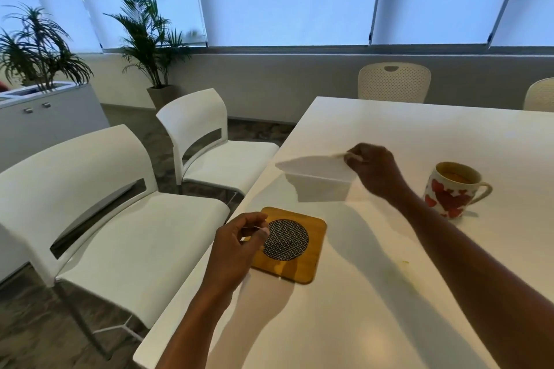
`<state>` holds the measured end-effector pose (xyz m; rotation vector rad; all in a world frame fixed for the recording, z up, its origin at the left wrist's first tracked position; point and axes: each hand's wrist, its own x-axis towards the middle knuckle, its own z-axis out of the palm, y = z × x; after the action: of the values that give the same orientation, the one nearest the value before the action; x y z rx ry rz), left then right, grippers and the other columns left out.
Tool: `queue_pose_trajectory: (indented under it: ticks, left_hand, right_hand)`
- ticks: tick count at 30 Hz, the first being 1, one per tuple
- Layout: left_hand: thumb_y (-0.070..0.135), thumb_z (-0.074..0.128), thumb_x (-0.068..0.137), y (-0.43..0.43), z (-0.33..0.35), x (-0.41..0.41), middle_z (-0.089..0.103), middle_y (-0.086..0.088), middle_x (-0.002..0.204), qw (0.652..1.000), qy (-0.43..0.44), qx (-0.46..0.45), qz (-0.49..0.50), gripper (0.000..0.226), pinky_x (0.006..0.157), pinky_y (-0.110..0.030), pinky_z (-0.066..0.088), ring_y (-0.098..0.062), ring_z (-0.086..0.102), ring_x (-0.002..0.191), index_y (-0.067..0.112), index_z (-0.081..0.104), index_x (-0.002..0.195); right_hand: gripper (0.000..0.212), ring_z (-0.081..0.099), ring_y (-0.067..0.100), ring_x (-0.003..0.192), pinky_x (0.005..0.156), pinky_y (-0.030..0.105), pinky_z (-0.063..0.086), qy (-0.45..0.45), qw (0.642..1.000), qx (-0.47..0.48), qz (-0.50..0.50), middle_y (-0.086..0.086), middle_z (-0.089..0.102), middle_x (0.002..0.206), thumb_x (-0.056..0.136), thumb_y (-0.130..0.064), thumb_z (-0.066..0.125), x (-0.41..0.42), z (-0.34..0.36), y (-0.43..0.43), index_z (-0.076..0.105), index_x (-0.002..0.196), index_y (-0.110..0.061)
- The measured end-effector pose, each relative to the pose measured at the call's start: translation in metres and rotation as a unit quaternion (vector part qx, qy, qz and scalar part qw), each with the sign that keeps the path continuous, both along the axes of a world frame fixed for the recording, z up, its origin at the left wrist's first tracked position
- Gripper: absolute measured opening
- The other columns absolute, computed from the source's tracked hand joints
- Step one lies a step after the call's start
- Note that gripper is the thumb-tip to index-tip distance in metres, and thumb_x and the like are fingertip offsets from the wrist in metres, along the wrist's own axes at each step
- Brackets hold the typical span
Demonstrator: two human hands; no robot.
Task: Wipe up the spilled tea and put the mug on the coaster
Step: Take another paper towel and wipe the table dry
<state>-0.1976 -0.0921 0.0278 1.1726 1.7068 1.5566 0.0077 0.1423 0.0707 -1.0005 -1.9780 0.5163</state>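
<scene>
A white mug [448,192] with red hearts holds tea and stands upright on the white table [419,129] at the right. A small yellow tea spot [405,262] lies on the table in front of it, beside my right forearm. The square wooden coaster [302,268], with a round metal mesh centre, lies near the table's left edge. My right hand [374,171] pinches the corner of a white tissue [317,174] that hangs spread above the table, behind the coaster. My left hand [236,246] hovers over the coaster's left side, fingers pinched on a thin white sliver, apparently tissue.
Two white chairs [126,225] stand along the table's left side. Two cream chairs [394,82] are at the far edge. A white cabinet [51,120] and potted palms [150,39] stand by the windows at the back left.
</scene>
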Motion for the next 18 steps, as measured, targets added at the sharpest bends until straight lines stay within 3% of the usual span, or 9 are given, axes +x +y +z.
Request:
queue_pose_trajectory:
  ticks: [3, 5, 8, 11, 13, 16, 18]
  left_hand:
    - [0.023, 0.066, 0.086, 0.011, 0.008, 0.015, 0.076, -0.004, 0.095, 0.983, -0.152, -0.055, -0.081, 0.016, 0.083, -0.037, 0.057, -0.022, 0.071, 0.093, 0.02, 0.07, 0.101]
    - [0.033, 0.064, 0.087, 0.021, 0.009, 0.035, 0.075, -0.007, 0.095, 0.965, -0.209, -0.111, -0.112, 0.018, 0.089, -0.04, 0.054, -0.025, 0.071, 0.093, 0.017, 0.068, 0.096]
    - [0.052, 0.064, 0.08, 0.038, 0.006, 0.07, 0.068, -0.005, 0.097, 0.946, -0.243, -0.151, -0.152, 0.034, 0.091, -0.041, 0.049, -0.023, 0.066, 0.096, 0.02, 0.062, 0.093]
    - [0.062, 0.066, 0.07, 0.06, 0.003, 0.098, 0.064, -0.005, 0.105, 0.947, -0.23, -0.146, -0.169, 0.064, 0.094, -0.04, 0.051, -0.022, 0.064, 0.103, 0.016, 0.055, 0.114]
    - [0.053, 0.069, 0.075, 0.076, 0.002, 0.112, 0.062, -0.011, 0.104, 0.945, -0.264, -0.124, -0.146, 0.069, 0.093, -0.041, 0.053, -0.027, 0.064, 0.102, 0.005, 0.05, 0.121]
    - [0.031, 0.073, 0.08, 0.095, -0.002, 0.132, 0.069, -0.013, 0.09, 0.91, -0.388, -0.061, -0.136, 0.045, 0.079, -0.041, 0.059, -0.029, 0.068, 0.085, 0.001, 0.057, 0.11]
    - [0.015, 0.072, 0.082, 0.101, -0.007, 0.141, 0.074, -0.011, 0.094, 0.908, -0.403, -0.028, -0.108, 0.028, 0.067, -0.035, 0.059, -0.023, 0.072, 0.08, 0.007, 0.064, 0.107]
  right_hand:
    - [0.013, 0.062, 0.013, 0.074, 0.068, 0.029, 0.052, 0.12, 0.989, -0.079, 0.042, -0.005, 0.068, 0.075, 0.09, -0.028, 0.066, 0.037, 0.034, -0.014, 0.069, 0.079, -0.022]
    - [0.015, 0.066, 0.028, 0.085, 0.074, 0.039, 0.058, 0.217, 0.962, -0.163, 0.045, 0.008, 0.069, 0.086, 0.092, -0.028, 0.063, 0.061, 0.038, -0.02, 0.07, 0.083, -0.018]
    - [0.016, 0.063, 0.034, 0.083, 0.067, 0.038, 0.056, 0.3, 0.916, -0.265, 0.003, 0.017, 0.066, 0.092, 0.095, -0.022, 0.058, 0.093, 0.029, -0.022, 0.068, 0.09, -0.01]
    - [0.024, 0.062, 0.031, 0.074, 0.067, 0.041, 0.049, 0.334, 0.883, -0.329, -0.034, 0.019, 0.066, 0.092, 0.096, -0.023, 0.058, 0.121, 0.016, -0.025, 0.067, 0.104, -0.003]
    - [0.028, 0.064, 0.028, 0.072, 0.066, 0.039, 0.05, 0.352, 0.869, -0.346, -0.026, 0.016, 0.067, 0.091, 0.097, -0.022, 0.055, 0.137, 0.009, -0.029, 0.063, 0.113, -0.001]
    - [0.021, 0.067, 0.029, 0.083, 0.067, 0.041, 0.057, 0.365, 0.87, -0.33, -0.015, 0.01, 0.069, 0.098, 0.098, -0.018, 0.052, 0.153, 0.003, -0.038, 0.066, 0.113, -0.011]
    - [0.015, 0.068, 0.033, 0.09, 0.073, 0.048, 0.059, 0.345, 0.892, -0.291, -0.033, 0.009, 0.071, 0.102, 0.093, -0.016, 0.06, 0.161, 0.001, -0.045, 0.069, 0.106, -0.015]
